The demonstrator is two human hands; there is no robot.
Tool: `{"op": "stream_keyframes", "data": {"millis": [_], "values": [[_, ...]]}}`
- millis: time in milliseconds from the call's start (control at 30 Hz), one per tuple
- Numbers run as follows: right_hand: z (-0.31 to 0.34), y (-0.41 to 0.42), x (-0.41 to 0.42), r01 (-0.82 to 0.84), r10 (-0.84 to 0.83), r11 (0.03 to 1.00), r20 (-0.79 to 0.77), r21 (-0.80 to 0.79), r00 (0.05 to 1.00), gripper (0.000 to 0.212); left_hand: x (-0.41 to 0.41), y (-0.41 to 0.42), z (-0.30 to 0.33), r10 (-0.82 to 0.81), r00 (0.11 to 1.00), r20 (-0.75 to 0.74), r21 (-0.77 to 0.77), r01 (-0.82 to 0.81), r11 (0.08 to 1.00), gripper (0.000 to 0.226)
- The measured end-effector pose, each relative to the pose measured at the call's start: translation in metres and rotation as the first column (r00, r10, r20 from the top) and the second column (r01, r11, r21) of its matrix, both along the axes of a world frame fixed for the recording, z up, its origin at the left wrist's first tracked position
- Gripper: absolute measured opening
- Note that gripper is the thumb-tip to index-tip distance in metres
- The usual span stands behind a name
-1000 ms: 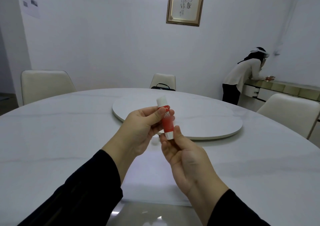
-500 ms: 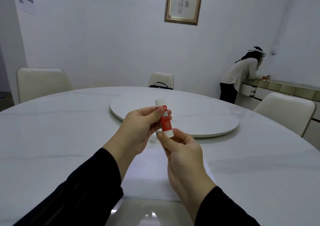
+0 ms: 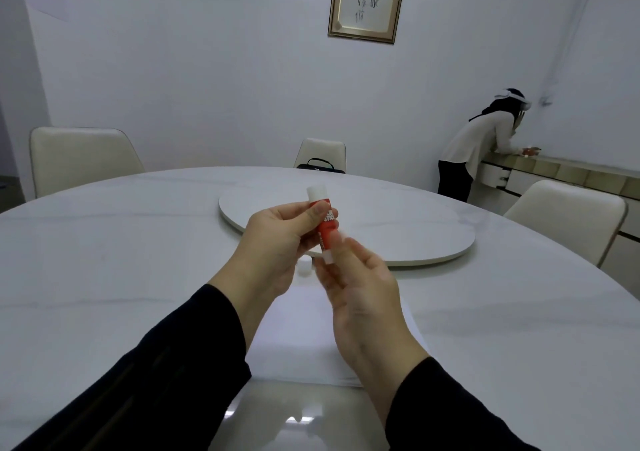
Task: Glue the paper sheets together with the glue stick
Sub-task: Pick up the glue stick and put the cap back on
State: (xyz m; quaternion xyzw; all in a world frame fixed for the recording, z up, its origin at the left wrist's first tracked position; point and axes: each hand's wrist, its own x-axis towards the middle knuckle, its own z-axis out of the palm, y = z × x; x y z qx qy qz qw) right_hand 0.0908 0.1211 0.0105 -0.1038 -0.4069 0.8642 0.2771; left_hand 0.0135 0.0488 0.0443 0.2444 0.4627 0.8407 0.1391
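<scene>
I hold a red glue stick (image 3: 325, 227) with white ends upright above the table. My left hand (image 3: 277, 246) grips its red body between thumb and fingers. My right hand (image 3: 360, 291) pinches the white bottom end with its fingertips; this hand is blurred. A small white cap (image 3: 304, 267) lies on the table just below my left hand. White paper sheets (image 3: 298, 343) lie flat on the table under my forearms, partly hidden by them.
The round white marble table (image 3: 104, 260) carries a large turntable (image 3: 398, 229) at its middle. Cream chairs stand at the left (image 3: 79, 156), far side (image 3: 322, 153) and right (image 3: 568, 215). A person (image 3: 481, 142) leans over a sideboard at the back right.
The glue stick stays in both hands in about the same place. My right fingers have shifted on its bottom end and are now blurred. The white cap shows on the table.
</scene>
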Motion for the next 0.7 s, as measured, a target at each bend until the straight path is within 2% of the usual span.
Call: {"op": "stream_keyframes", "data": {"millis": [67,133,233,333,400,467,567,600,633,667,700], "values": [[0.005,0.001,0.002,-0.162,0.159,0.966,-0.032,-0.200,0.987,0.041,-0.002,-0.004,0.000,-0.021,1.000,0.010,0.027,0.021,0.999,0.029],[0.004,0.001,0.002,-0.207,0.206,0.952,-0.028,-0.228,0.978,0.028,-0.005,-0.006,0.000,-0.037,0.999,0.009,0.036,0.036,0.999,0.023],[0.003,0.000,-0.001,-0.125,0.118,0.984,-0.056,-0.129,0.991,0.014,-0.007,-0.006,0.001,-0.024,0.999,0.020,0.045,0.024,0.999,0.014],[-0.001,-0.002,-0.002,0.025,-0.025,1.000,-0.049,0.016,0.999,0.028,-0.006,-0.002,-0.001,-0.003,1.000,0.028,0.040,0.002,0.999,0.014],[-0.003,-0.002,-0.003,0.089,-0.086,0.991,-0.036,0.103,0.996,0.030,-0.006,-0.002,-0.001,0.000,1.000,0.028,0.045,-0.001,0.999,0.015],[0.004,0.002,-0.003,0.036,-0.036,0.987,-0.008,0.156,0.999,0.028,-0.008,-0.007,0.001,-0.026,0.999,0.030,0.076,0.023,0.997,0.021],[0.021,0.028,-0.011,-0.044,0.034,0.989,0.069,0.140,0.997,0.026,-0.016,-0.017,0.004,-0.107,0.994,0.021,0.113,0.104,0.988,0.031],[0.026,0.038,-0.017,-0.029,0.000,0.979,0.142,0.201,0.990,0.026,-0.018,-0.019,0.003,-0.112,0.993,0.028,0.103,0.108,0.989,0.031],[0.029,0.048,-0.026,-0.029,-0.058,0.938,0.238,0.344,0.970,0.022,-0.020,-0.020,0.002,-0.103,0.994,0.043,0.085,0.099,0.991,0.029],[0.028,0.057,-0.037,-0.070,-0.135,0.841,0.334,0.536,0.933,0.020,-0.023,-0.020,0.000,-0.083,0.995,0.062,0.062,0.079,0.995,0.027],[0.025,0.063,-0.048,-0.148,-0.225,0.679,0.396,0.719,0.890,0.024,-0.025,-0.020,-0.001,-0.059,0.995,0.079,0.037,0.056,0.998,0.025]]}}
